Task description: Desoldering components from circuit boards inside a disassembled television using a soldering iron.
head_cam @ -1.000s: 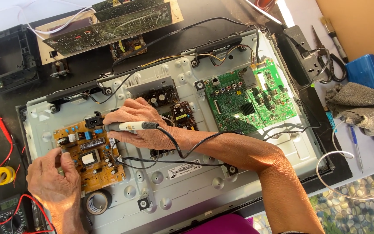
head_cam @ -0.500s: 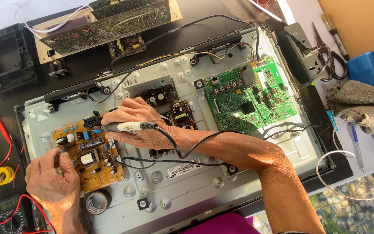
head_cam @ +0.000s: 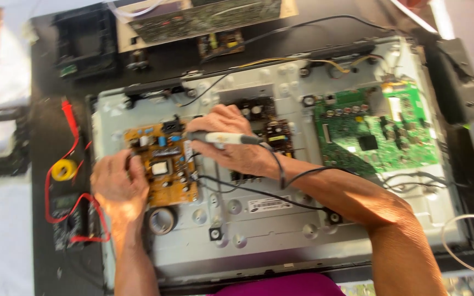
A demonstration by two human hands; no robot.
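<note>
nearest the viewer, the left hand (head_cam: 117,186) is resting on the near left edge of the orange circuit board (head_cam: 163,164), its fingers curling loosely over that edge and holding nothing else, with a roll of tape (head_cam: 161,220) lying just beside its wrist on the grey metal back panel (head_cam: 281,235). the right hand (head_cam: 237,145) is reaching in from the right, its grip closing around a pen-shaped soldering tool (head_cam: 223,138). the tool's long axis is running left to right, its tip pointing left at the board's right edge, so the board is lying just left of that grip and the right hand is working closest to it. a black cord (head_cam: 259,192) is trailing back along the forearm. farther right a green circuit board (head_cam: 377,131) is sitting on the panel, and a red-leaded meter (head_cam: 67,219) is lying near the tabletop's left edge.
</note>
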